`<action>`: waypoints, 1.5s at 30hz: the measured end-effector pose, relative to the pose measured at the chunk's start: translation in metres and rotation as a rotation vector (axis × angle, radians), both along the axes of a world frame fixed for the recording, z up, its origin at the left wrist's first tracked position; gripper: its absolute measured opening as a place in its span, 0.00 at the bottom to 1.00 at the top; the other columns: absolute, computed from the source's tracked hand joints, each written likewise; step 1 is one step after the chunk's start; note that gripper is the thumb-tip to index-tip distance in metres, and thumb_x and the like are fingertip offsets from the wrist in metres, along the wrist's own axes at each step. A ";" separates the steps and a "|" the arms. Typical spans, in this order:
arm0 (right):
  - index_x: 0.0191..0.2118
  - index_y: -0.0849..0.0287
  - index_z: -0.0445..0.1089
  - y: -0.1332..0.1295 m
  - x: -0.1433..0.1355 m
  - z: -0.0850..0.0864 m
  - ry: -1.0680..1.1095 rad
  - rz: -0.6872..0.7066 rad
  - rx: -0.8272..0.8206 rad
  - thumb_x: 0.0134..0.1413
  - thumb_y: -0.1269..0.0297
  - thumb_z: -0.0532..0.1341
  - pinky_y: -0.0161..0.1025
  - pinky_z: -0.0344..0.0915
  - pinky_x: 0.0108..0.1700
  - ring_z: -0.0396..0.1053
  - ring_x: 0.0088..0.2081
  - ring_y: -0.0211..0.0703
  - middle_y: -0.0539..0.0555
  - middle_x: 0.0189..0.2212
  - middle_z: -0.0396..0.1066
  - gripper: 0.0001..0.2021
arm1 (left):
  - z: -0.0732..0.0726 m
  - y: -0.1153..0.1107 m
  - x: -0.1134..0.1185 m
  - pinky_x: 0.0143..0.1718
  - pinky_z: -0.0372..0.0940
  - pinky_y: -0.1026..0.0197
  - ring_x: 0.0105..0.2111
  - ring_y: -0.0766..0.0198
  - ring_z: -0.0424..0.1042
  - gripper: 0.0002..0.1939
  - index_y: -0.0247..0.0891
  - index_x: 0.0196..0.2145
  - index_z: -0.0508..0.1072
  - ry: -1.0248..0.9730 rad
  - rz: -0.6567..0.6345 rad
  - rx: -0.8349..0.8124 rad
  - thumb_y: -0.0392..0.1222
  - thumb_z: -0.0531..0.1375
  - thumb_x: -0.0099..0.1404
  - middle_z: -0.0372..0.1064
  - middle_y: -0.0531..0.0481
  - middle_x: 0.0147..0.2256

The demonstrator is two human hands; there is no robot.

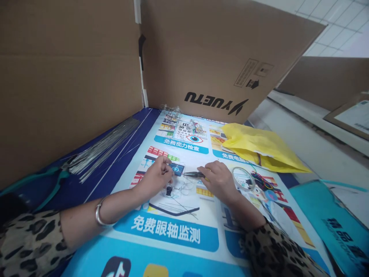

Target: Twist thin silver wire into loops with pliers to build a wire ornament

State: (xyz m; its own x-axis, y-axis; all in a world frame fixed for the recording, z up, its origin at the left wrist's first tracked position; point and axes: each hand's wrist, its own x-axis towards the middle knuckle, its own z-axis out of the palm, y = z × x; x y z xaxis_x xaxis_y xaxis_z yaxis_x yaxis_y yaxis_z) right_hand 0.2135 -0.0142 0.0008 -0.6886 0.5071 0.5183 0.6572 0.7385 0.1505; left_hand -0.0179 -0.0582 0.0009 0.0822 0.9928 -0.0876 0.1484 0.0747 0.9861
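Black needle-nose pliers (195,174) are in my right hand (217,179), its fingers wrapped round the handles, the tips pointing left toward my other hand. My left hand (157,175) is pinched closed around a thin wire, whose bends show faintly near the fingertips. Beneath and between the hands, thin wire pieces (184,188) lie on the printed poster (175,209). The exact shape of the wire in my fingers is too fine to make out.
A bundle of silvery wires (103,148) and teal-handled cutters (54,177) lie at the left. Tangled wire pieces (194,126) sit farther back. At the right are a wire coil (243,178), colored strands (263,182), a yellow bag (262,146) and a teal packet (331,219). Cardboard walls (201,57) stand behind.
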 end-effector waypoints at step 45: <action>0.30 0.57 0.69 -0.005 0.005 0.040 -0.248 -0.003 0.069 0.55 0.71 0.53 0.39 0.46 0.30 0.53 0.29 0.39 0.51 0.22 0.62 0.09 | 0.026 0.064 0.012 0.28 0.55 0.64 0.27 0.64 0.65 0.09 0.39 0.28 0.73 0.659 -0.537 0.235 0.44 0.55 0.55 0.70 0.52 0.26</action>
State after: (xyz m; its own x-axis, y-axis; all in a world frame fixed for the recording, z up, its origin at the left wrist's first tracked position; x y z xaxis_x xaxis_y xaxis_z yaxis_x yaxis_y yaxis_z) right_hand 0.2183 -0.0194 0.0409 -0.7976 0.4789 0.3668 0.5961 0.7189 0.3575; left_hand -0.0059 0.0061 0.0265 0.5477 0.8328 -0.0803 0.6490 -0.3623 0.6689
